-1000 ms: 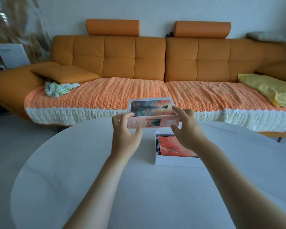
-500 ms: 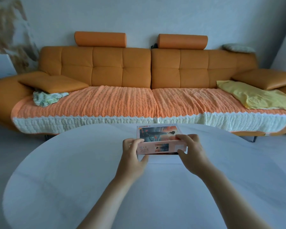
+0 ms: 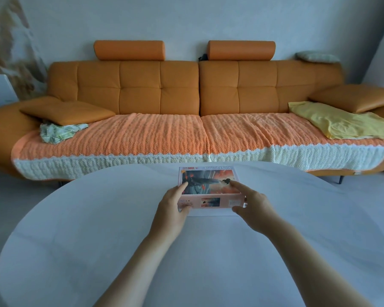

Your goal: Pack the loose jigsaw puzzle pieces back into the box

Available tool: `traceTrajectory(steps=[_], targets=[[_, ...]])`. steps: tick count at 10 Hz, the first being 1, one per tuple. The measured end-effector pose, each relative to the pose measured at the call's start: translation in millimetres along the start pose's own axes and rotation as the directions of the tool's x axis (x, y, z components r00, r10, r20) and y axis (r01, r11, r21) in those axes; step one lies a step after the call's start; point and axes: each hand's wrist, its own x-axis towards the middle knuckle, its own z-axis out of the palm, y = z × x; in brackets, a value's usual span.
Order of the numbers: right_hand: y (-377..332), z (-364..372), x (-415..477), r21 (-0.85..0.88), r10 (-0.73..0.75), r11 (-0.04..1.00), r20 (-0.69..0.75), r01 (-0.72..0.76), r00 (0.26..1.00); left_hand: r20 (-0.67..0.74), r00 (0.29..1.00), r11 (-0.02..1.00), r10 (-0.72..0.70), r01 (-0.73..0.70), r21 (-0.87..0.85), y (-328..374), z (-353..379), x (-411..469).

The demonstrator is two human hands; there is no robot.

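The puzzle box lid [image 3: 208, 181], pink-sided with an orange and grey picture on top, sits over the white box base [image 3: 211, 212] at the far middle of the white table [image 3: 93, 240]. Only a thin strip of the base shows under the lid. My left hand [image 3: 171, 209] holds the lid's near left corner, forefinger on top and thumb on the front side. My right hand [image 3: 255, 209] holds the near right corner the same way. The lid hides the inside of the box, and no loose puzzle pieces are in sight.
Beyond the table stands a long orange sofa [image 3: 160, 89] with a knitted orange and white cover [image 3: 142, 138]. On it lie a yellow cloth [image 3: 337, 122] at the right and a patterned cloth [image 3: 58, 131] at the left.
Both hands have lowered the lid from above the open base down onto it. The orange contents seen inside the base a second ago are now covered. My view has tilted upward.
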Motion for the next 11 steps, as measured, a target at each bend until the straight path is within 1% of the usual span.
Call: traceTrajectory(steps=[1,2,3,4,5,6,7,8,9,10,11], targets=[[3.0,-0.3,-0.6,-0.008,0.003,1.0,0.005,-0.003,1.0,0.006,1.0,1.0,0.002,-0.002,0.017,0.0,-0.5,1.8],[2.6,0.8,-3.0,-0.054,-0.053,0.997,-0.004,0.052,0.999,0.029,0.999,0.997,-0.025,0.023,0.071,3.7,-4.7,2.3],[-1.8,1.0,1.9,-0.14,-0.086,0.987,-0.018,0.083,0.996,0.03,0.999,0.98,-0.011,0.004,0.199,12.8,-12.0,12.3],[-8.2,2.1,10.4,-0.161,-0.115,0.98,-0.01,0.112,0.993,0.105,0.993,0.958,0.052,-0.08,0.277,19.4,-15.6,28.5],[-4.9,6.9,17.8,-0.211,-0.119,0.969,0.059,0.129,0.991,0.24,0.971,0.938,-0.017,-0.068,0.339,16.2,-11.1,36.0],[-1.7,6.5,21.8,-0.205,-0.119,0.97,0.079,0.133,0.99,0.27,0.96,0.958,-0.075,-0.006,0.285,10.7,-5.8,35.4],[-0.1,7.6,19.7,-0.196,-0.114,0.971,0.106,0.133,0.988,0.272,0.96,0.953,-0.063,-0.023,0.302,6.2,-3.1,33.3],[6.4,13.7,18.2,-0.18,-0.082,0.978,0.121,0.103,0.989,0.297,0.952,0.958,-0.072,-0.017,0.286,0.7,0.6,31.0],[9.9,17.4,18.8,-0.199,-0.051,0.977,0.14,0.078,0.989,0.328,0.94,0.959,-0.094,-0.003,0.284,-3.9,5.3,28.2],[9.0,18.5,18.3,-0.215,-0.04,0.974,0.142,0.07,0.989,0.314,0.946,0.962,-0.074,-0.015,0.272,-7.8,10.3,24.8],[9.9,19.5,18.1,-0.194,-0.034,0.979,0.126,0.058,0.991,0.336,0.936,0.967,-0.101,0.013,0.254,-5.0,7.7,26.0]])
